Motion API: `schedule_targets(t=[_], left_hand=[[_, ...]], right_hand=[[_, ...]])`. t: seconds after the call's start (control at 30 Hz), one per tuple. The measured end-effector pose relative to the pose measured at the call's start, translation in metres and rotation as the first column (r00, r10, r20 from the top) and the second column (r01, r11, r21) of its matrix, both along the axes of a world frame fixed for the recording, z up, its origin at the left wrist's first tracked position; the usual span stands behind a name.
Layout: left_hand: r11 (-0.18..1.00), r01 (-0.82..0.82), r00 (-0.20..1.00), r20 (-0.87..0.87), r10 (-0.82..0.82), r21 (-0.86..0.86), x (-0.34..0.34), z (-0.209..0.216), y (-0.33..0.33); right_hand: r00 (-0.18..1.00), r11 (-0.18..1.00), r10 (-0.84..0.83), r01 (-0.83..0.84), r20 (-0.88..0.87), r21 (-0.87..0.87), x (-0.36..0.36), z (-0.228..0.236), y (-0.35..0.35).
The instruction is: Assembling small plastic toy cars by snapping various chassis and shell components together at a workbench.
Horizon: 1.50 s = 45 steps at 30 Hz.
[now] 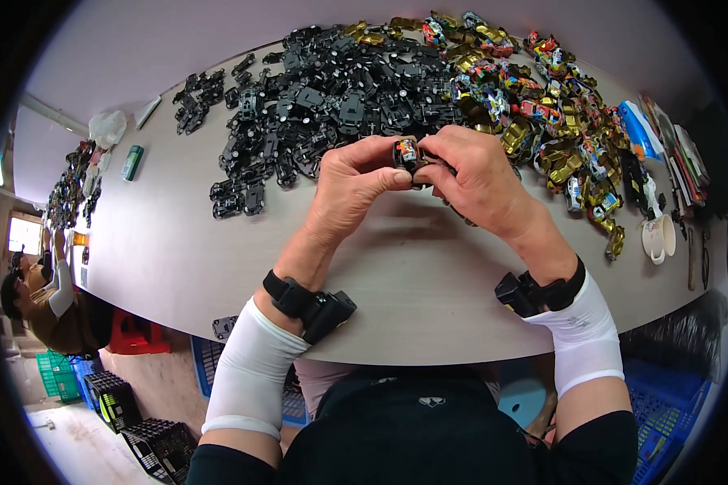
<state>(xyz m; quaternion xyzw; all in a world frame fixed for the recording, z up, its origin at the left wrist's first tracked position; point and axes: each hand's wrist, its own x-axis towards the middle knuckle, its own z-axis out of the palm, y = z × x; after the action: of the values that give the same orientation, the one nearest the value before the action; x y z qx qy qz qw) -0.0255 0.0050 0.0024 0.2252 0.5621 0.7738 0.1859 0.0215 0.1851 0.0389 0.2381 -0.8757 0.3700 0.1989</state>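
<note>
Both hands meet above the middle of the table, closed around a small toy car [408, 150] with a bright patterned body and dark parts. My left hand [348, 179] pinches its left side between thumb and fingers. From the right, my right hand [479, 176] grips the same car; its fingers hide part of it. Just beyond my hands spreads a heap of black toy car chassis [352, 109]. Right of that lies a pile of gold and multicoloured toy car bodies [562, 117].
A white mug [658, 240] stands at the right, near a stack of papers [678, 153]. On the left are a green box [133, 162] and a crumpled plastic bag [107, 128]. Another person [44, 303] sits at the far left. Blue crates [663, 412] stand below the table.
</note>
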Motion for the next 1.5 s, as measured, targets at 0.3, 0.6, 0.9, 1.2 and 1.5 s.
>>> schedule_targets(t=[0.3,0.6,0.9,1.2,1.5], left_hand=[[1.0,0.0,0.999,-0.044,0.0,0.008,0.001,0.005,0.0],[0.997,0.035,0.995,0.088,-0.041,0.062,0.007,0.017,0.001],[0.987,0.045,0.975,0.209,-0.077,0.153,0.0,0.009,-0.002],[0.952,0.091,0.921,0.34,-0.193,0.294,-0.015,-0.006,-0.016],[0.966,0.098,0.924,0.339,-0.177,0.238,-0.012,-0.004,-0.013]], right_hand=[[0.998,0.998,-0.009,0.013,0.059,-0.063,0.003,0.005,-0.003],[0.731,0.882,0.195,0.161,0.654,-0.443,0.003,0.018,-0.001],[0.817,0.864,0.176,0.14,0.55,-0.484,0.005,0.009,-0.007],[0.801,0.869,0.232,0.084,0.552,-0.488,0.004,0.017,0.001],[0.781,0.845,0.244,0.12,0.575,-0.521,0.003,0.006,0.0]])
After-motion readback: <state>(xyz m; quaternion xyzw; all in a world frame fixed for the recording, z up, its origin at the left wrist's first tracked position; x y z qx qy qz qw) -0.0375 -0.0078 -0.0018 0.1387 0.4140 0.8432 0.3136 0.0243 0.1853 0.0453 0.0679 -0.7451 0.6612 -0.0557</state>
